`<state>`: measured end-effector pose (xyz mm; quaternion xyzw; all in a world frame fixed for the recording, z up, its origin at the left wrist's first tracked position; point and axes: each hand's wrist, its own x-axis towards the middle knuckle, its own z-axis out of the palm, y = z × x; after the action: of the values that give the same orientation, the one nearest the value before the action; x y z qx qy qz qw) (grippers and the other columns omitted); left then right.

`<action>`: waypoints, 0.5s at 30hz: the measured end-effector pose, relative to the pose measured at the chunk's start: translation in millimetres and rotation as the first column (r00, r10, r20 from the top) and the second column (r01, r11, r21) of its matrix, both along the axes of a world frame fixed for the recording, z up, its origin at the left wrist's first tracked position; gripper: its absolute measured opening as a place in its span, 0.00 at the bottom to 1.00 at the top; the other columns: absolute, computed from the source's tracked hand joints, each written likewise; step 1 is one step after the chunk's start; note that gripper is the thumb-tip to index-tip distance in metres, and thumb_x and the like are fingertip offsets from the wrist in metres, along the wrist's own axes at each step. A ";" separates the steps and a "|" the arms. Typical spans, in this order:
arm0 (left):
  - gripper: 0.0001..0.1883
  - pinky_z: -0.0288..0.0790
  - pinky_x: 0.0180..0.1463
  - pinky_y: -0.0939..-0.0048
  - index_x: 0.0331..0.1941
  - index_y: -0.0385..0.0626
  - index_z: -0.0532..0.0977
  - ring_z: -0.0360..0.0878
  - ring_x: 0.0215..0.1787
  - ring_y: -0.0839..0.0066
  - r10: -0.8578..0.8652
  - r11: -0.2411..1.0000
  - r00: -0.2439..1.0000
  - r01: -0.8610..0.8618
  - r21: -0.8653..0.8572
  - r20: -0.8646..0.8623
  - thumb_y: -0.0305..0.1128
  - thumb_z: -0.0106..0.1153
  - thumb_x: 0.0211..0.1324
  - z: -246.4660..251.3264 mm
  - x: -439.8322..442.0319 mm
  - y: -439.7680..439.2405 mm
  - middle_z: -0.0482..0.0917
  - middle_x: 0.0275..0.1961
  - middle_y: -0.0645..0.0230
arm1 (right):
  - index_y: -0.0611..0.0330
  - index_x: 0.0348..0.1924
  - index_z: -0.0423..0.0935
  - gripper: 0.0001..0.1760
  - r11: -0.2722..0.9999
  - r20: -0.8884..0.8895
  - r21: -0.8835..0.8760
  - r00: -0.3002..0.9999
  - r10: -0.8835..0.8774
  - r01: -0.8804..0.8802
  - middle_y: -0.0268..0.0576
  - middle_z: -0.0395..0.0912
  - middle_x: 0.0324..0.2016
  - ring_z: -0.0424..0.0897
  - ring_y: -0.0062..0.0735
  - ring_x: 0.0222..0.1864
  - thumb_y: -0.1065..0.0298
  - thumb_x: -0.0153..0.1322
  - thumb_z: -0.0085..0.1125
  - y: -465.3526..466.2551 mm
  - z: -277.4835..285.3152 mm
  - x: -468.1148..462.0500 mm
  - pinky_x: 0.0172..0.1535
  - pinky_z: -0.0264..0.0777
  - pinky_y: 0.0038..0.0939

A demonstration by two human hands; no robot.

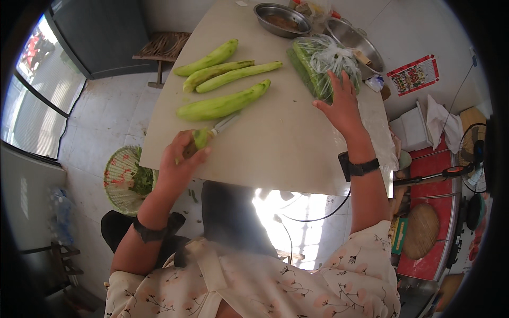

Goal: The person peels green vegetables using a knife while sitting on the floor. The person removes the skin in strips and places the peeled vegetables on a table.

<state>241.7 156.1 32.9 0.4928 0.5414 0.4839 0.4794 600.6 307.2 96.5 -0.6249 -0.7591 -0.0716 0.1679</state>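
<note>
In my left hand point(181, 155) is a small peeler or knife point(226, 124), its pale blade pointing away over the table. A green scrap, apparently peel point(202, 138), shows between the thumb and fingers of that hand. Just beyond lies a thick peeled green gourd point(222, 102), with three more peeled ones behind it, including a slim gourd point(238, 76). My right hand point(342, 103) has its fingers spread at the near side of a knotted clear plastic bag point(330, 53). Long green gourds point(304, 65) show through the bag. The fingertips seem to touch the plastic.
A steel bowl with brownish contents point(282, 20) and a larger steel pot point(368, 47) stand at the table's far right. Left of the table, a basket point(119, 179) holding green scraps sits on the floor. A wooden stool point(163, 47) stands beyond.
</note>
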 end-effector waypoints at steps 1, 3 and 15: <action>0.15 0.69 0.48 0.78 0.49 0.34 0.77 0.72 0.44 0.81 0.002 1.000 1.000 -0.002 0.002 0.012 0.26 0.64 0.59 0.9 0.2 -0.2 0.73 0.45 0.69 | 0.48 0.73 0.57 0.49 1.000 0.032 -0.007 0.999 -0.018 0.018 0.58 0.50 0.72 0.52 0.61 0.73 0.55 0.63 0.73 4.1 -2.4 -1.9 0.71 0.54 0.53; 0.14 0.69 0.46 0.78 0.47 0.34 0.77 0.71 0.42 0.82 0.007 1.000 0.999 -0.007 0.004 0.037 0.26 0.64 0.59 2.2 0.2 -1.5 0.73 0.43 0.70 | 0.48 0.74 0.55 0.51 0.998 0.036 0.033 0.998 -0.046 0.045 0.61 0.50 0.72 0.55 0.63 0.72 0.54 0.63 0.73 10.3 -7.2 -4.9 0.69 0.57 0.54; 0.10 0.66 0.41 0.79 0.40 0.35 0.75 0.67 0.37 0.84 0.051 0.996 0.998 -0.047 0.082 -0.045 0.27 0.66 0.59 -13.3 -2.1 1.8 0.72 0.39 0.74 | 0.51 0.75 0.51 0.53 0.990 -0.161 0.008 0.978 -0.137 0.140 0.66 0.72 0.52 0.73 0.62 0.56 0.57 0.63 0.73 28.5 0.1 -2.2 0.59 0.70 0.49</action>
<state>239.6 157.9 19.6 0.5095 0.5443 0.5055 0.4343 598.4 335.8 96.6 -0.6781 -0.6972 -0.0402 0.2289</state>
